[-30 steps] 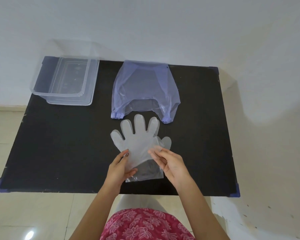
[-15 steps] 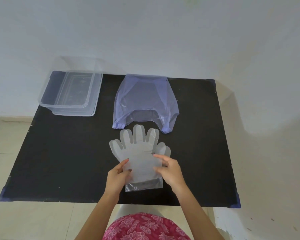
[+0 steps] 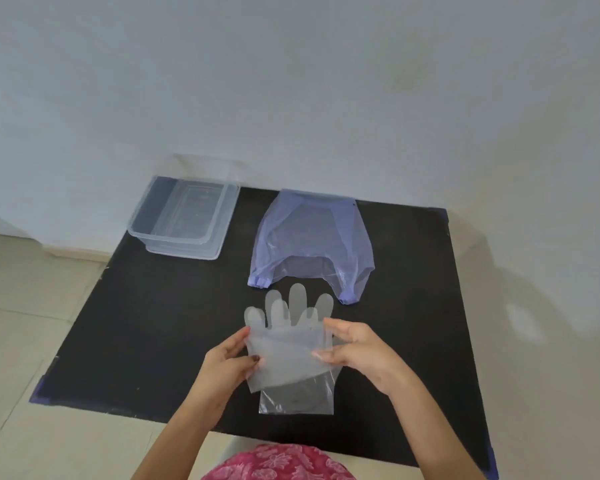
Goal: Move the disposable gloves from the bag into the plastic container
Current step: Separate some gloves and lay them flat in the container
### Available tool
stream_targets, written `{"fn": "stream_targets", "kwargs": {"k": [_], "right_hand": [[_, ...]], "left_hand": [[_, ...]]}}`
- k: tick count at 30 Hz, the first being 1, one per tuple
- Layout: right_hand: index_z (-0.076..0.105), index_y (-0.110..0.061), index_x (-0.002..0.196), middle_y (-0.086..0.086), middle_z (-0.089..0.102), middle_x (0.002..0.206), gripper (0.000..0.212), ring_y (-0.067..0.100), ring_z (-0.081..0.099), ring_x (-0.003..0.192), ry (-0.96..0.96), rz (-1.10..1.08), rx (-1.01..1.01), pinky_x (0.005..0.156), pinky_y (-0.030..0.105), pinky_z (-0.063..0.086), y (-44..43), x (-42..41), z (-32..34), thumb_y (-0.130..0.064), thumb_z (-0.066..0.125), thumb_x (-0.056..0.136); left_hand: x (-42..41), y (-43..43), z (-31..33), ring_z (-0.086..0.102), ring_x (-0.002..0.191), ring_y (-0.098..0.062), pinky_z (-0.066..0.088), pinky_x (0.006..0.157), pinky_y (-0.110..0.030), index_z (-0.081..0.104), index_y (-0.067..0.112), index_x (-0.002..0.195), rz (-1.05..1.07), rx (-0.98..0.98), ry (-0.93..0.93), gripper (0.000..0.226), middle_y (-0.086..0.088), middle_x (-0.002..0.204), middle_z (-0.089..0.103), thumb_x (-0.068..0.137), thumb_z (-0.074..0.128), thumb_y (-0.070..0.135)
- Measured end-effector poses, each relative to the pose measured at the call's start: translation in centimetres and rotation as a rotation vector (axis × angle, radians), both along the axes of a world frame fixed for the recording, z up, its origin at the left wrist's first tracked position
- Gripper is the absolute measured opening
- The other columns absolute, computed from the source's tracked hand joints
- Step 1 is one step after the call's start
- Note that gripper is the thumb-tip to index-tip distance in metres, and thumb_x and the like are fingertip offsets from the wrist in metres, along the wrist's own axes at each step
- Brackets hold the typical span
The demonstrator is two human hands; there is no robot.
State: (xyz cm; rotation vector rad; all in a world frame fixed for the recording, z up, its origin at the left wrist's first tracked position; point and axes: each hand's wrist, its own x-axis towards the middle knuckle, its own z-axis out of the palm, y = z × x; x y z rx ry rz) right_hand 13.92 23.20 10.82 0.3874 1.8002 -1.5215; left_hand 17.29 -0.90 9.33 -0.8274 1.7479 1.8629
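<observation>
A stack of clear disposable gloves (image 3: pixel 288 344) lies on the black table top, fingers pointing away from me. My left hand (image 3: pixel 227 363) pinches the stack's left edge and my right hand (image 3: pixel 355 349) pinches its right edge, lifting the upper sheets a little. A clear wrapper (image 3: pixel 297 400) sticks out below the cuffs. Just behind the gloves a thin purple bag (image 3: pixel 310 240) lies flat, its handles toward me. At the back left stands the clear plastic container (image 3: pixel 184 221), with nothing in it.
The black table top (image 3: pixel 146 323) ends against a white wall at the back. Tiled floor (image 3: pixel 21 306) shows on the left. The table's near edge is just in front of my pink patterned clothing (image 3: pixel 278 462).
My view has tilted up and shifted. Both hands slid to the side edges of the gloves and folded or raised the upper sheets off the table.
</observation>
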Motion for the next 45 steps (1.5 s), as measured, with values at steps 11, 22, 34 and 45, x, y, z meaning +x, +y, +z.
{"fn": "stream_targets", "kwargs": {"k": [11,22,34,45], "right_hand": [[0.053,-0.016,0.137,0.000,0.051,0.143,0.067,0.022,0.062,0.115,0.163,-0.018,-0.070,0.086,0.028,0.058,-4.9,-8.4,7.7,0.003,0.076,0.077],[0.052,-0.008,0.137,0.006,0.056,0.138,0.069,0.022,0.065,0.113,0.254,-0.091,-0.106,0.084,0.026,0.059,-12.9,-14.3,11.1,0.006,0.077,0.074],[0.042,0.003,0.141,0.015,0.051,0.136,0.068,0.032,0.064,0.111,0.152,-0.321,-0.243,0.066,0.023,0.061,-23.6,-21.2,10.8,0.023,0.061,0.079],[0.040,-0.007,0.145,0.005,0.040,0.151,0.080,0.031,0.064,0.114,0.364,-0.434,-0.123,0.083,0.029,0.058,-26.3,-29.5,10.0,0.013,0.073,0.075]], "left_hand": [[-6.1,-5.9,5.7,0.063,0.108,-0.023,0.059,0.081,-0.032,0.037,0.006,0.145,0.096,0.169,0.156,0.069,-0.006,0.137,0.051,0.083,0.056,-0.018],[-13.5,-15.1,9.7,0.058,0.117,-0.024,0.052,0.096,-0.042,0.031,0.007,0.148,-0.017,0.117,0.260,0.077,-0.004,0.150,0.038,0.081,0.065,-0.011],[-25.1,-25.3,11.0,0.066,0.091,-0.010,0.059,0.071,-0.022,0.027,0.008,0.150,-0.204,0.079,0.265,0.079,0.001,0.149,0.041,0.083,0.064,-0.011],[-36.0,-26.8,11.8,0.059,0.097,-0.009,0.055,0.067,-0.013,0.019,0.012,0.152,-0.342,-0.044,0.366,0.086,0.002,0.158,0.024,0.082,0.062,-0.014]]}}
